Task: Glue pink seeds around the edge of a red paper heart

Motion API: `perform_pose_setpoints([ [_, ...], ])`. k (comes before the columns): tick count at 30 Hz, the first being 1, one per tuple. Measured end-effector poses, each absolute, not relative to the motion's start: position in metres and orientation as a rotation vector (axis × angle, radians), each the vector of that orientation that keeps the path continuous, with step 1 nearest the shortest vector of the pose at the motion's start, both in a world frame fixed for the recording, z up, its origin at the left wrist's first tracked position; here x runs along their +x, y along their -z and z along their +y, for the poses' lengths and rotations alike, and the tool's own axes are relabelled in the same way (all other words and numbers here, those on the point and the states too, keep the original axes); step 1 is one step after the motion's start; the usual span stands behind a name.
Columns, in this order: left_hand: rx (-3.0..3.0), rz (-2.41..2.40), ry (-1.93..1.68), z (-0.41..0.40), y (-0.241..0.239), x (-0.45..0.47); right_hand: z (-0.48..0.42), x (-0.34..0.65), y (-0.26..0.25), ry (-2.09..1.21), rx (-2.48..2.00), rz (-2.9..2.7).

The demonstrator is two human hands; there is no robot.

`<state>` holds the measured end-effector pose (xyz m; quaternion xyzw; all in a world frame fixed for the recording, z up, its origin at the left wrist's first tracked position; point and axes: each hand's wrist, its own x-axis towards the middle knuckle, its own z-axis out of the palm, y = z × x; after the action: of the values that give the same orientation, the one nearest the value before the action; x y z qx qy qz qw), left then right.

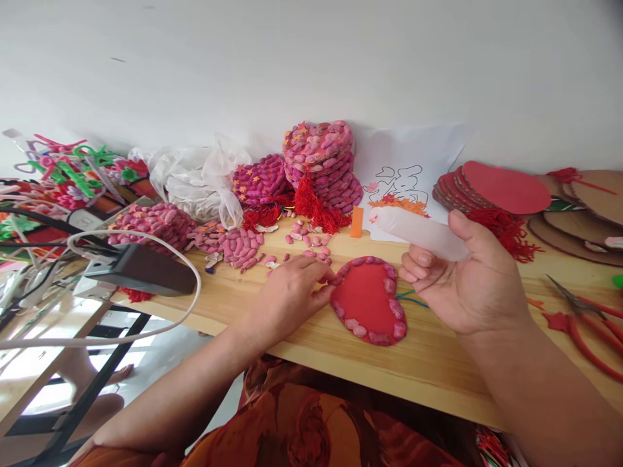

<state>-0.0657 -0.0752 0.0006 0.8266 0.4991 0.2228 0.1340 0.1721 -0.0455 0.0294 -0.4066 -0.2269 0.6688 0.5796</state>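
Observation:
A red heart-shaped card [363,298] lies on the wooden table, with pink-purple peanuts [379,338] set along its rim. At the heart's left edge is my left hand [296,288], its fingers curled and the tips closed at a peanut [337,280] there. My right hand [479,285], raised to the right of the heart, grips a whitish translucent glue bottle [421,230]. The bottle lies tilted, its narrow end to the left, above the heart. Green and blue cords [411,298] run out from the heart's right side, partly behind my right hand.
Loose peanuts [311,240] lie behind my left hand. Stacked peanut-covered pieces [321,162] with red tassels stand against the wall, beside a paper with an outlined character [402,185]. Red-handled pliers [584,318] lie right. A black power adapter [153,267] and white cable [197,285] sit left.

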Motion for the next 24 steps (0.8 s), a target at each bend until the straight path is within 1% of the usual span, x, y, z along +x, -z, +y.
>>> perform_pose_setpoints([
  [12,2.248,1.625,-0.545,-0.076,-0.009,-0.055,-0.045,0.172,-0.029,-1.556,-0.950,-0.551],
  [24,2.219,1.680,-0.523,-0.078,-0.009,-0.048,-0.047,0.171,-0.031,-1.560,-0.971,-0.539],
])
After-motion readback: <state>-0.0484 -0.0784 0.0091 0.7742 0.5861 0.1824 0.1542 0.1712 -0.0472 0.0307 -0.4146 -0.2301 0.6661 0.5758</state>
